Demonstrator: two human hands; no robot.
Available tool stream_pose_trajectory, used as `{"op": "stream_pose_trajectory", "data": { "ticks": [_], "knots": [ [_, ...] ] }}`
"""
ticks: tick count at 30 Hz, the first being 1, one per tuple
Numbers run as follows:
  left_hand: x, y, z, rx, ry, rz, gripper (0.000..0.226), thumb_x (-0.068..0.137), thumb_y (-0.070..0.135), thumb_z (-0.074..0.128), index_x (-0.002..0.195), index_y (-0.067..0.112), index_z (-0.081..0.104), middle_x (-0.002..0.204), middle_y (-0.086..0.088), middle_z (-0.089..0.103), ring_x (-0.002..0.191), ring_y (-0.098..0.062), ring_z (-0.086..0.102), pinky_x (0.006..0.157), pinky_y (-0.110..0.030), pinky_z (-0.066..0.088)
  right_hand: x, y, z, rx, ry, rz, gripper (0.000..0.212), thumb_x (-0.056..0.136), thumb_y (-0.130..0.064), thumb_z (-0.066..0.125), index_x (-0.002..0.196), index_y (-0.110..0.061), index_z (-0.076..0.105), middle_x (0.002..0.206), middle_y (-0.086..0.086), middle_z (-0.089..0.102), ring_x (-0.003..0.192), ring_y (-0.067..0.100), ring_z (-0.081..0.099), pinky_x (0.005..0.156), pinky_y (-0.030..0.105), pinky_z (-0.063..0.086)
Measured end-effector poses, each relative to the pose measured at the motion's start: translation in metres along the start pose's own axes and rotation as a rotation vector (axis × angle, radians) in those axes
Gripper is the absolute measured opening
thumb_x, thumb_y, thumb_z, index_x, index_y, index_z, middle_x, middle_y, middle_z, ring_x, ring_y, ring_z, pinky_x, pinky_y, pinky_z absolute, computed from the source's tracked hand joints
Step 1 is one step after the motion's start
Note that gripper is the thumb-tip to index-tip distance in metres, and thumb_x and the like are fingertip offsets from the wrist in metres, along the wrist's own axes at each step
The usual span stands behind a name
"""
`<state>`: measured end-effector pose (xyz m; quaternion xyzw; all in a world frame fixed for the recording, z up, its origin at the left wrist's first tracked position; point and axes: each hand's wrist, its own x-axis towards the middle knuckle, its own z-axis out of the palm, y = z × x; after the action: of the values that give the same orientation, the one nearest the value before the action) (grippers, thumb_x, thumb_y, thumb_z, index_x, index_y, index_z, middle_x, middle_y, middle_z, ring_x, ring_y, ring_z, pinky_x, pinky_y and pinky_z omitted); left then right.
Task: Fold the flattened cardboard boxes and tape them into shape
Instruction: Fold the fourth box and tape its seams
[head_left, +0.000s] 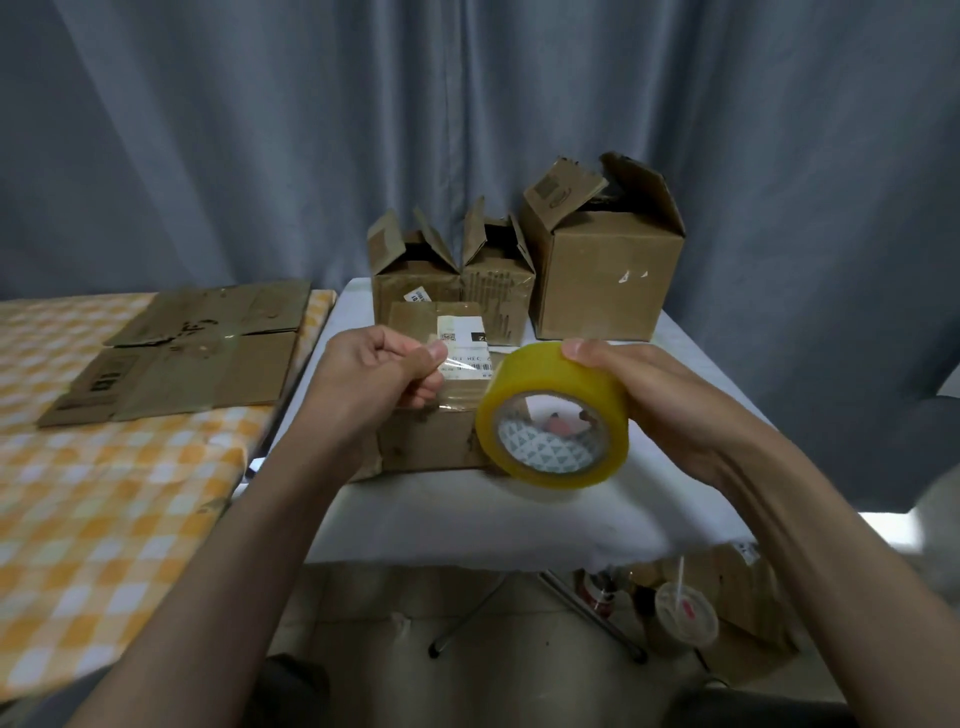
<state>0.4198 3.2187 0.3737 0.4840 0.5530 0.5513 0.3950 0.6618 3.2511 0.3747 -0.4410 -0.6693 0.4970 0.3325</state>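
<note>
Lighting: dim, soft, even; no hard shadows. Brightest area is the white desk (519, 509) top; its front edge is washed out, w/ little texture. Faint soft shadow under the tape roll (553, 415) on the desk. Weak glare on the roll's glossy side and on the clear tape strip. Curtain (467, 130) darkens toward upper corners (vignetting). Wide-angle distortion: forearms stretch and bow near bottom edge. Blur: bottom corners, far right edge and floor items under the desk are soft. Center approx. sharp; overall slightly noisy.
</note>
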Motion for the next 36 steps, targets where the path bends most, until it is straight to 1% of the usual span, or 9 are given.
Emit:
{"op": "stream_pose_trajectory", "data": {
  "ticks": [3,6,9,12,14,23,28,32,36],
  "knots": [
    [-0.002,-0.002,-0.006,0.033,-0.001,0.005,0.014,0.092,0.012,0.067,0.081,0.005,0.063,0.058,-0.002,0.067,0.053,-0.009,0.058,0.052,-0.019,0.051,0.005,-0.010,0.000,-0.068,0.062,0.001,0.053,0.074,-0.069,0.068,0.097,-0.024,0.080,0.090,-0.004,0.077,0.072,0.003,0.070,0.062,0.017,0.055],
    [0.001,-0.004,-0.016,0.049,0.043,-0.007,0.014,0.092,0.012,0.066,0.082,0.002,0.064,0.057,-0.002,0.065,0.053,-0.009,0.057,0.053,-0.020,0.050,0.015,-0.013,-0.001,-0.243,0.129,0.056,0.071,0.063,-0.077,0.073,0.078,-0.007,0.069,0.076,0.008,0.070,0.066,0.015,0.065,0.063,0.027,0.048],
    [0.002,-0.007,-0.026,0.069,0.070,-0.029,0.016,0.093,0.012,0.066,0.080,0.003,0.064,0.056,-0.001,0.064,0.052,-0.010,0.057,0.052,-0.018,0.050,0.025,-0.012,0.001,-0.428,0.193,0.084,0.057,0.062,-0.073,0.074,0.061,-0.020,0.054,0.057,0.002,0.047,0.055,0.013,0.047,0.058,0.031,0.035],
    [0.002,-0.013,-0.037,0.094,0.076,-0.066,0.016,0.092,0.013,0.066,0.085,-0.001,0.065,0.058,-0.003,0.066,0.051,-0.008,0.059,0.052,-0.018,0.052,0.035,-0.012,0.005,-0.572,0.195,0.107,0.067,0.063,-0.071,0.077,0.046,-0.023,0.035,0.040,-0.010,0.030,0.039,0.008,0.030,0.052,0.029,0.027],
    [0.002,-0.017,-0.042,0.108,0.072,-0.102,0.017,0.092,0.013,0.067,0.087,-0.003,0.066,0.060,-0.005,0.067,0.050,-0.008,0.059,0.052,-0.019,0.052,0.041,-0.012,0.008,-0.640,0.170,0.139,0.068,0.063,-0.072,0.077,0.045,-0.023,0.033,0.037,-0.010,0.029,0.040,0.009,0.031,0.053,0.029,0.026],
    [0.001,-0.030,-0.052,0.130,0.045,-0.181,0.017,0.092,0.017,0.067,0.085,0.002,0.066,0.062,-0.005,0.069,0.053,-0.009,0.062,0.052,-0.020,0.053,0.055,-0.014,0.015,-0.753,0.110,0.195,0.062,0.065,-0.073,0.076,0.056,-0.016,0.054,0.050,-0.002,0.046,0.054,0.015,0.047,0.056,0.029,0.034],
    [0.005,-0.036,-0.053,0.139,0.046,-0.214,0.017,0.092,0.017,0.067,0.085,0.002,0.065,0.063,-0.006,0.069,0.051,-0.009,0.061,0.049,-0.019,0.051,0.058,-0.011,0.021,-0.717,0.100,0.214,0.057,0.066,-0.065,0.081,0.058,-0.015,0.055,0.053,-0.002,0.047,0.056,0.015,0.047,0.055,0.029,0.034],
    [0.009,-0.041,-0.054,0.165,0.044,-0.246,0.015,0.092,0.017,0.068,0.085,0.004,0.063,0.065,-0.007,0.069,0.051,-0.010,0.062,0.049,-0.020,0.051,0.058,-0.012,0.026,-0.726,0.077,0.244,0.055,0.068,-0.064,0.081,0.065,-0.015,0.055,0.064,0.001,0.053,0.064,0.017,0.052,0.058,0.029,0.036],
    [0.011,-0.046,-0.057,0.289,0.024,-0.274,0.025,0.090,0.026,0.072,0.085,0.006,0.059,0.063,-0.010,0.070,0.053,-0.015,0.064,0.052,-0.028,0.056,0.058,-0.008,0.029,-0.796,0.058,0.268,0.066,0.068,-0.071,0.074,0.089,-0.009,0.070,0.089,0.005,0.066,0.082,0.020,0.062,0.068,0.032,0.046]
  ]
}}
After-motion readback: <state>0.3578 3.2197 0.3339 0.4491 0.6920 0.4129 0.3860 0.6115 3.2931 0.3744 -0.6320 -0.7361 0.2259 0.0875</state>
